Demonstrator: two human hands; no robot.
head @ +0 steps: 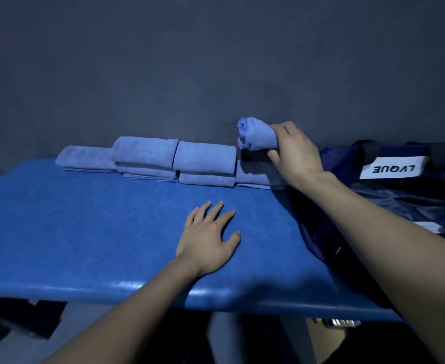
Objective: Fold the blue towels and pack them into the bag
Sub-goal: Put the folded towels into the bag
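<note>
My right hand (293, 151) grips a rolled blue towel (255, 134) and holds it in the air above the right end of a row of towels. Several folded blue towels (174, 160) lie stacked in that row along the far edge of the blue padded table (90, 232). My left hand (208, 237) rests flat on the table with its fingers spread, holding nothing. A dark blue bag (400, 190) with a white label lies at the right end of the table, partly under my right forearm.
A dark wall stands right behind the towels. The table's front edge runs across the lower part of the view, with dark space and a pale leg beneath it. The bag's black handles lie at the back right.
</note>
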